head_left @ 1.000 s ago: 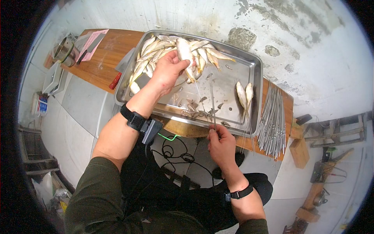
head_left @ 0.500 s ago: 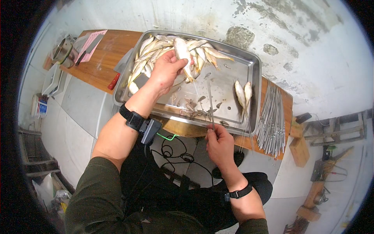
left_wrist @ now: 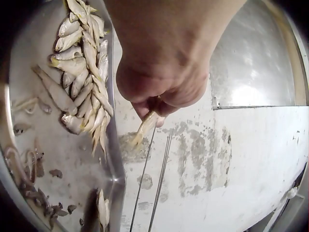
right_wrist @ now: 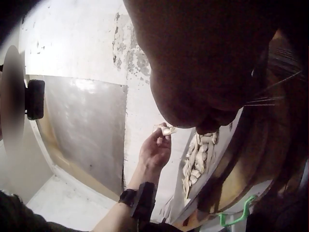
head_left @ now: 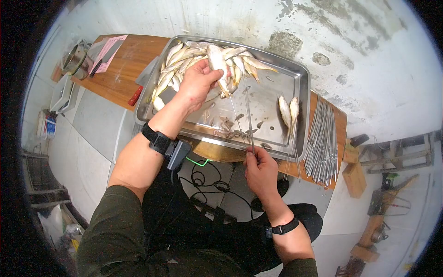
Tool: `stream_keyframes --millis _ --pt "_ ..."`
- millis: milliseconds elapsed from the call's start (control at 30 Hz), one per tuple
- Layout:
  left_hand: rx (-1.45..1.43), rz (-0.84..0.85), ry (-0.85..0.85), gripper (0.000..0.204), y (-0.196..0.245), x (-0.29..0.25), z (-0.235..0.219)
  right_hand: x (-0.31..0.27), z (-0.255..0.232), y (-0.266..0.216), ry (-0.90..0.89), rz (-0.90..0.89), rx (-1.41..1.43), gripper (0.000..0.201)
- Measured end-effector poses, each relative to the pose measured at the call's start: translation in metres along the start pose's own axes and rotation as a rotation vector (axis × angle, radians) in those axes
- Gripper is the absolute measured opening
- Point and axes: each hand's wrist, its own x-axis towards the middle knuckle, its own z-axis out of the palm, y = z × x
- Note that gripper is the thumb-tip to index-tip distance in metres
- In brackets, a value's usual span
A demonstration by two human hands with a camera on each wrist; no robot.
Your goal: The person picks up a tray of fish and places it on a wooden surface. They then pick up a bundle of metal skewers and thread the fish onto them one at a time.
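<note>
My left hand (head_left: pixel 198 83) grips a small silvery fish (head_left: pixel 216 60) over the metal tray (head_left: pixel 302 92), head end up and tail down. In the left wrist view the fish's yellowish tail (left_wrist: pixel 146 128) sticks out below the curled fingers, and a thin metal skewer (left_wrist: pixel 145 179) runs up to it. Near the tray's front edge my right hand (head_left: pixel 261 171) pinches the lower ends of thin metal skewers (head_left: pixel 249 115). One of them slants up to the fish's tail, while others point up apart from it. The right wrist view shows this hand dark, its fingertips mostly hidden.
A heap of fish (head_left: pixel 177 62) fills the tray's far left. Two fish on skewers (head_left: pixel 289 111) lie at its right side, with dark scraps (head_left: pixel 226 129) at the front. Right of the tray lies a metal skewer bundle (head_left: pixel 323 143). A red-handled knife (head_left: pixel 135 96) lies left.
Hardly anything differs. Both hands keep their hold on the fish and the skewers in nearly the same place, and the head view has shifted slightly.
</note>
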Motion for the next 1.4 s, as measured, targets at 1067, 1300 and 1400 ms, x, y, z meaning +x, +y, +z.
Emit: stream_keyframes --millis 1067,1300,1400 --pt "-0.219 -0.123 -0.071 0.016 -0.001 -0.006 0.001 0.013 0.022 0.024 0.034 -0.133 0.020 0.016" --pt "-0.124 -0.148 -0.063 0.018 -0.002 -0.008 0.001 0.014 0.023 0.023 0.038 -0.136 0.006 0.017" --pt "-0.103 -0.163 -0.099 0.020 -0.005 -0.009 0.004 0.015 0.023 0.022 0.042 -0.135 0.010 0.017"
